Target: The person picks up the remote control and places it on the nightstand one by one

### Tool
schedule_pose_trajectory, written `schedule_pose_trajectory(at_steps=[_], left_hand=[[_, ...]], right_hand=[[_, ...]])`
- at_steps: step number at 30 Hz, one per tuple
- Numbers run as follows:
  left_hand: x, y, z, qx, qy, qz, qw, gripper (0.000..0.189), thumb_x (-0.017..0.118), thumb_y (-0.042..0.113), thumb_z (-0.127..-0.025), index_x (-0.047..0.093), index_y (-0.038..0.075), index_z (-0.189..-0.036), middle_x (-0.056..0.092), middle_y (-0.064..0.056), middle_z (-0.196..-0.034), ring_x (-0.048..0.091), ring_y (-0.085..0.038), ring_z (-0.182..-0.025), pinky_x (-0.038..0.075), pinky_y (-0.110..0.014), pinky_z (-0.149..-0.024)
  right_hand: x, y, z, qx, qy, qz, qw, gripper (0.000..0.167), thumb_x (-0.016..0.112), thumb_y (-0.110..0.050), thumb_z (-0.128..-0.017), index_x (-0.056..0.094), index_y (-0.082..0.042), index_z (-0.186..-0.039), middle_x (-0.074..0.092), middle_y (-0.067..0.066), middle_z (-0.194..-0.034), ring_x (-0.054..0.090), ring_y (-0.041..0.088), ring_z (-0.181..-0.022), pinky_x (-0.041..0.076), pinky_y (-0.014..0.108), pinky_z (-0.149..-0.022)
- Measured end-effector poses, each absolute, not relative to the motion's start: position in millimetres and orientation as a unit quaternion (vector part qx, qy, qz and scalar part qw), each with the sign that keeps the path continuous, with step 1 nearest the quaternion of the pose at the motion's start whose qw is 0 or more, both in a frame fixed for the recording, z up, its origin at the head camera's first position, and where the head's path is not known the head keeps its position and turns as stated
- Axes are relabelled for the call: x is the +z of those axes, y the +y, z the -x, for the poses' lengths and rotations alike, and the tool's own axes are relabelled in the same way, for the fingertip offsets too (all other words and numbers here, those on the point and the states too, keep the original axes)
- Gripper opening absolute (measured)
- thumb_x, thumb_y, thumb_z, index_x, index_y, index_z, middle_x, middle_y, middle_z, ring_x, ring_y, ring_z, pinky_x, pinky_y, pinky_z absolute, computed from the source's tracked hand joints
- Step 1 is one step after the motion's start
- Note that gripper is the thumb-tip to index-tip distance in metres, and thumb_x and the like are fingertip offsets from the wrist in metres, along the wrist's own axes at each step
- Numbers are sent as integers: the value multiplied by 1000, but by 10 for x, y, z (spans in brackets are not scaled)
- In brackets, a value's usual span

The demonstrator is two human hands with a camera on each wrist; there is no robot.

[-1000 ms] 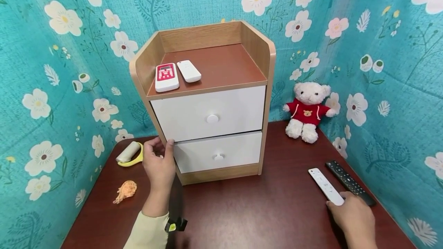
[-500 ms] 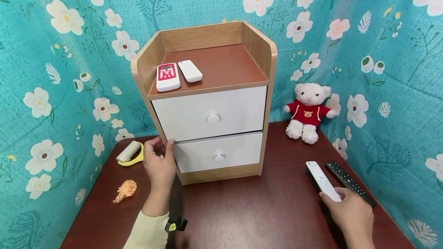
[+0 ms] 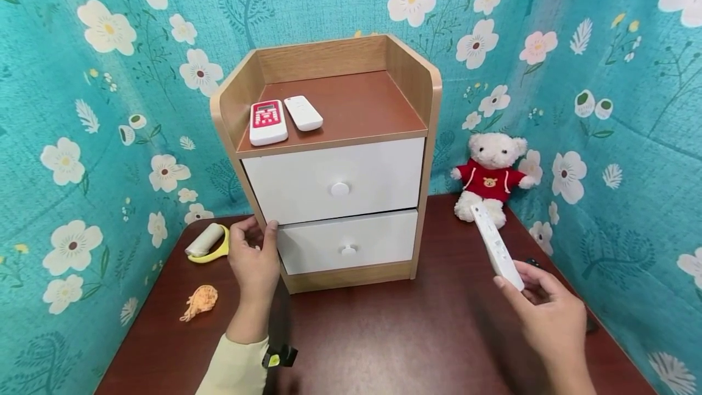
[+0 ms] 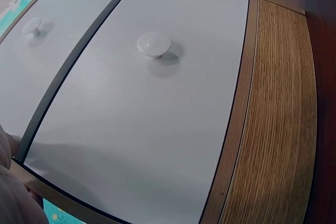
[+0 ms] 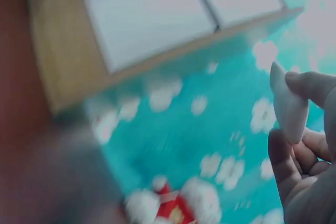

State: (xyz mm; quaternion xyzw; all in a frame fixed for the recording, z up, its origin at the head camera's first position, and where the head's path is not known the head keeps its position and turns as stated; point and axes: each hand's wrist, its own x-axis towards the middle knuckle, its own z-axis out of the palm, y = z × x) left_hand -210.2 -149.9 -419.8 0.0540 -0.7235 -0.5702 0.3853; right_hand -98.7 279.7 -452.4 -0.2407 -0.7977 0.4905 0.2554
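My right hand (image 3: 551, 316) grips the near end of a white remote control (image 3: 495, 247) between thumb and fingers, its far end pointing up and away. In the right wrist view the remote (image 5: 290, 106) shows edge-on against the teal cloth. My left hand (image 3: 255, 264) holds the left side edge of a small wooden cabinet (image 3: 356, 93), thumb at its front edge beside the gap between the white upper drawer (image 3: 296, 178) and lower drawer (image 3: 312, 245). Its other fingers are partly hidden behind the side panel.
A red-and-white calculator-like device (image 3: 267, 124) and another white remote (image 3: 303, 113) lie on the cabinet top. A teddy bear (image 3: 490, 178) sits at back right. A black remote (image 3: 590, 323) is mostly hidden by my right hand. A yellow-handled roller (image 3: 205, 242) and orange yarn (image 3: 200, 301) lie left.
My right hand has picked up the white remote from beside the black one, raising and tilting it forward and slightly left. My left hand stays at the cabinet edge.
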Motion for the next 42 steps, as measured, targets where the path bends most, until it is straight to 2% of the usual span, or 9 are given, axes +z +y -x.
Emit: schedule_pose_trajectory(at_steps=[3, 10, 17, 22, 28, 32, 35, 40, 42], left_hand=[[-4187, -1502, 2092, -571, -721, -54, 389, 38, 79, 15, -101, 62, -5, -128, 70, -21, -113, 59, -8, -95, 47, -16, -80], [-4195, -1507, 2099, -572, -721, -52, 387, 38, 80, 15, -101, 62, -5, -128, 70, -22, -113, 59, -8, -95, 47, -17, -81], [-4209, -1501, 2107, -571, -725, -47, 382, 39, 80, 17, -101, 61, -5, -128, 69, -22, -114, 59, -10, -95, 47, -18, -82], [-4219, -1513, 2102, -568, -727, -46, 383, 40, 80, 18, -101, 60, -5, -128, 68, -22, -114, 58, -12, -97, 47, -21, -82], [-4235, -1525, 2114, -571, -725, -47, 382, 41, 80, 18, -101, 61, -5, -128, 68, -22, -114, 59, -13, -97, 47, -21, -83], [-4242, -1531, 2102, -572, -726, -46, 381, 41, 80, 18, -101, 61, -5, -128, 68, -22, -114, 59, -12, -97, 47, -19, -83], [-4237, -1537, 2097, -571, -727, -43, 380, 42, 81, 18, -101, 60, -5, -129, 68, -22, -115, 59, -12, -97, 47, -19, -82], [-4220, -1541, 2100, -569, -729, -43, 377, 42, 81, 20, -101, 60, -3, -130, 68, -21, -117, 59, -15, -99, 47, -19, -83], [-4222, -1541, 2102, -568, -730, -43, 377, 42, 81, 20, -101, 60, -3, -130, 68, -21, -116, 59, -16, -99, 47, -19, -83]], right_hand=[[-4284, 2606, 971, 540, -776, 175, 274, 48, 92, -25, -90, 78, -11, -134, 74, -14, -109, 67, 7, -88, 56, 9, -74], [-3701, 2087, 1015, 604, -727, 40, 324, 40, 89, -1, -88, 81, -7, -127, 79, -3, -114, 71, 16, -90, 61, 17, -79], [-3102, 1610, 1155, 545, -742, -53, 387, 39, 93, -12, -87, 83, -13, -125, 81, 1, -111, 73, 13, -85, 61, 18, -75], [-2734, 1349, 1410, 479, -770, -90, 411, 44, 95, -32, -86, 84, -12, -124, 82, 5, -106, 70, 12, -81, 58, 16, -70], [-2368, 1121, 1835, 398, -799, -117, 434, 46, 89, -41, -88, 85, -6, -117, 80, 11, -96, 70, 22, -82, 53, 33, -69], [-2154, 984, 2057, 324, -846, -98, 411, 41, 82, -45, -94, 85, -6, -105, 77, 13, -84, 66, 28, -80, 44, 40, -68], [-2009, 876, 2170, 275, -883, -71, 374, 45, 76, -48, -98, 75, -6, -82, 60, 8, -65, 56, 26, -69, 38, 37, -63], [-1867, 735, 2333, 218, -918, -47, 327, 53, 68, -48, -102, 57, -10, -67, 47, 4, -59, 50, 24, -65, 39, 34, -61], [-1857, 707, 2385, 206, -923, -47, 322, 50, 67, -46, -102, 60, -10, -68, 52, 4, -59, 55, 25, -67, 42, 35, -62]])
